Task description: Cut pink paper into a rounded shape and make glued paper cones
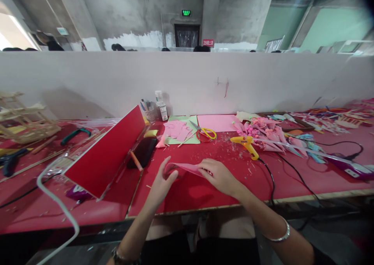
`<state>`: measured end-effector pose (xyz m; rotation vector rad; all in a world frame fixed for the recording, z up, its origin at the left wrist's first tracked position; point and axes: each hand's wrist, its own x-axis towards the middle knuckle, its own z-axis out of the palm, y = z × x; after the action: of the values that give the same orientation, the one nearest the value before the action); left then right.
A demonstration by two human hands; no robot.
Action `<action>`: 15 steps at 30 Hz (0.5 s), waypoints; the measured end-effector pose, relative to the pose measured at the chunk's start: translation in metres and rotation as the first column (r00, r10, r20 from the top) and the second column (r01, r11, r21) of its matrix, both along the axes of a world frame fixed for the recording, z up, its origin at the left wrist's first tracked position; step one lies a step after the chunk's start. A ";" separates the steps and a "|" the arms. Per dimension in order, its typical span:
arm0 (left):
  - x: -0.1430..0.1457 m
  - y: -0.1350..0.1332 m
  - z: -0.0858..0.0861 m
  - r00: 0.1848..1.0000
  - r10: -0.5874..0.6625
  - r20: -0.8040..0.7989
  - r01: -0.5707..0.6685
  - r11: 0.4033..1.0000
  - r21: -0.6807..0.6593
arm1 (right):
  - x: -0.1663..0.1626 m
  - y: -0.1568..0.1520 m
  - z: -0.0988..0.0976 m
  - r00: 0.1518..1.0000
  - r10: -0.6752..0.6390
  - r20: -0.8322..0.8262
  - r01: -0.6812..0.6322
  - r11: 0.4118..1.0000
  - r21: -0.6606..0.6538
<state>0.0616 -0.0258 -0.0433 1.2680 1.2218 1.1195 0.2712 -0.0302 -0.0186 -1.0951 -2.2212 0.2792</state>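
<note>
A piece of pink paper is held between both hands above the red tabletop, its left end curled over. My left hand grips that curled end, thumb on the near side. My right hand pinches the other end with the fingertips. Beyond the hands lie cut pink paper pieces on a light green sheet. Yellow-handled scissors rest at the edge of that sheet. To the right is a yellow hot glue gun, with small scraps scattered around it.
A red board leans at left beside a dark phone-like object. Behind stand a bottle and a pen cup. Pink paper cones are piled at right, near a purple tool. Black cables cross the table's right side.
</note>
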 end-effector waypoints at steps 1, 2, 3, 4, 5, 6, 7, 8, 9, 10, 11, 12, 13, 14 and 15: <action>0.003 0.000 -0.001 1.000 0.024 0.003 -0.024 0.999 0.043 | -0.001 0.001 0.002 1.000 -0.009 -0.022 0.009 1.000 -0.013; 0.006 0.001 -0.001 0.999 0.044 0.025 -0.046 0.996 0.077 | -0.001 0.001 0.004 0.999 -0.011 -0.042 0.009 1.000 -0.029; 0.009 0.002 -0.001 0.996 0.059 0.062 -0.064 0.993 0.097 | -0.002 0.001 0.005 0.998 -0.008 -0.061 0.006 0.999 -0.044; 0.012 0.002 -0.001 0.993 0.067 0.101 -0.078 0.992 0.103 | -0.003 0.001 0.007 0.997 0.000 -0.078 -0.004 0.998 -0.060; 0.014 0.001 0.000 0.989 0.073 0.132 -0.087 0.991 0.102 | -0.004 0.001 0.008 0.996 0.013 -0.092 -0.020 0.997 -0.075; 0.017 0.001 0.001 0.986 0.074 0.149 -0.089 0.991 0.097 | -0.005 0.001 0.009 0.994 0.029 -0.106 -0.039 0.995 -0.093; 0.020 0.000 0.002 0.986 0.066 0.151 -0.081 0.992 0.092 | -0.007 0.001 0.009 0.992 0.048 -0.120 -0.062 0.992 -0.113; 0.022 -0.001 0.003 0.989 0.050 0.141 -0.064 0.993 0.094 | -0.009 0.000 0.009 0.989 0.066 -0.136 -0.085 0.988 -0.133; 0.025 -0.002 0.003 0.992 0.035 0.124 -0.048 0.993 0.107 | -0.011 0.000 0.009 0.985 0.077 -0.154 -0.100 0.984 -0.147; 0.027 -0.003 0.004 0.995 0.022 0.096 -0.035 0.991 0.131 | -0.013 0.000 0.009 0.982 0.080 -0.172 -0.107 0.981 -0.159; 0.029 -0.003 0.004 0.998 0.015 0.061 -0.025 0.987 0.161 | -0.014 0.000 0.009 0.979 0.073 -0.189 -0.105 0.980 -0.166; 0.029 -0.002 0.004 1.000 0.014 0.023 -0.018 0.982 0.190 | -0.014 0.000 0.009 0.977 0.060 -0.205 -0.096 0.981 -0.169; 0.028 0.000 0.003 1.000 0.016 -0.011 -0.013 0.977 0.214 | -0.013 0.001 0.011 0.974 0.043 -0.221 -0.081 0.983 -0.165; 0.025 0.003 0.002 0.999 0.023 -0.040 -0.013 0.971 0.238 | -0.010 0.002 0.012 0.971 0.024 -0.239 -0.062 0.986 -0.153; 0.020 0.007 0.002 0.997 0.037 -0.068 -0.018 0.964 0.264 | -0.005 0.004 0.014 0.966 0.004 -0.257 -0.040 0.990 -0.134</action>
<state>0.0821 -0.0189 -0.0412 1.5063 1.1746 1.2983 0.2660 -0.0259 -0.0048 -1.0417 -2.0078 0.5598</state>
